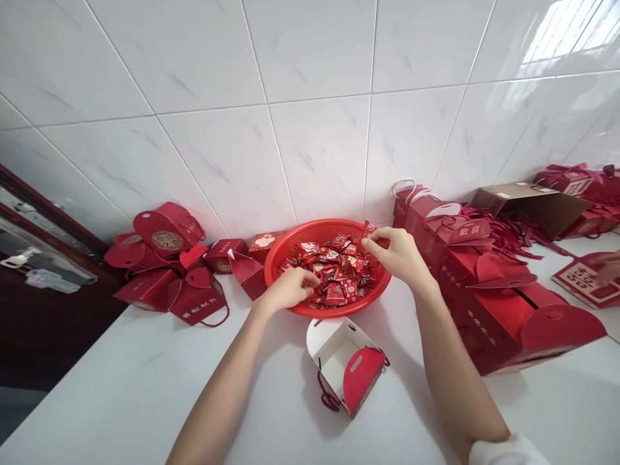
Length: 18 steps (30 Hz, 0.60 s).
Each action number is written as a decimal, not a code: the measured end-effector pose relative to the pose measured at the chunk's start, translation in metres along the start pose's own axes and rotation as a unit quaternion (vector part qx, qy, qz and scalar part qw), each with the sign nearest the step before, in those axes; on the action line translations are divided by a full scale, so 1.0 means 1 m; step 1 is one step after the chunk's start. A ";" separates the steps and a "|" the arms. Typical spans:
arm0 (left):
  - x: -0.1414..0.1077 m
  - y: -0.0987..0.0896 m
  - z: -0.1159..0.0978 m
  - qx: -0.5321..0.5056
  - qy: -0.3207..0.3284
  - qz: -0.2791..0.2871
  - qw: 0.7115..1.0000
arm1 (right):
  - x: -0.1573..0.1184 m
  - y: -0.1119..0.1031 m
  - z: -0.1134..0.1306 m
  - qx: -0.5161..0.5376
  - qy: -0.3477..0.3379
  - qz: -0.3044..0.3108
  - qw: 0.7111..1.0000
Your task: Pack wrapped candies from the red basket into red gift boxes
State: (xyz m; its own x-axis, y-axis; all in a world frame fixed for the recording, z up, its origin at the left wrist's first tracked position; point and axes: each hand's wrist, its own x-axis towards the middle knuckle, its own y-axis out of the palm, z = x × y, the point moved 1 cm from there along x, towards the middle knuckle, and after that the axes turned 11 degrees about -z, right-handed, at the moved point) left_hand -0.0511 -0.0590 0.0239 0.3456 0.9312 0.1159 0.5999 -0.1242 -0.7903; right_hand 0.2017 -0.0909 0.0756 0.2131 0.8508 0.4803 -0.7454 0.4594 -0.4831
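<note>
A red plastic basket [329, 314] full of small red-wrapped candies [336, 294] stands against the wall. My left hand [292, 288] reaches over its left rim, fingers slightly bent and apart above the candies, with nothing visible in them. At the right rim, my right hand [394, 252] pinches a red candy wrapper [369, 228] between thumb and fingers; its far end sticks up past the fingertips. In front of the basket sits an open red gift box [364, 378] with a white inside and dark red cord handles. Its bottom is bare.
Several folded red gift boxes [196, 297] cluster at the left. A row of red boxes [467, 303] runs along the right, close to my right forearm. Beyond are ribbons [508, 236], a cardboard box [533, 200] and another person's hand [609, 268] at the right edge.
</note>
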 end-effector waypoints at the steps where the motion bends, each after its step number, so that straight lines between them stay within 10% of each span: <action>1: 0.003 0.002 -0.003 0.012 -0.004 0.067 0.998 | 0.000 0.000 0.001 0.003 -0.003 -0.003 1.000; 5: 0.021 0.019 -0.014 0.111 -0.010 0.181 0.977 | -0.001 -0.002 0.003 0.011 -0.024 -0.006 1.000; 18: 0.032 0.040 -0.020 0.001 -0.052 0.134 0.990 | -0.003 0.000 0.005 0.026 -0.023 -0.001 0.999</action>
State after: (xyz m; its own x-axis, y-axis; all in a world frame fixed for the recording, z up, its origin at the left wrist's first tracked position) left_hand -0.0022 -0.0413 0.0080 0.4151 0.8955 -0.1605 0.4950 -0.3703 -0.7861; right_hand 0.1978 -0.0944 0.0779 0.1869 0.8364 0.5152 -0.7775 0.4465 -0.4429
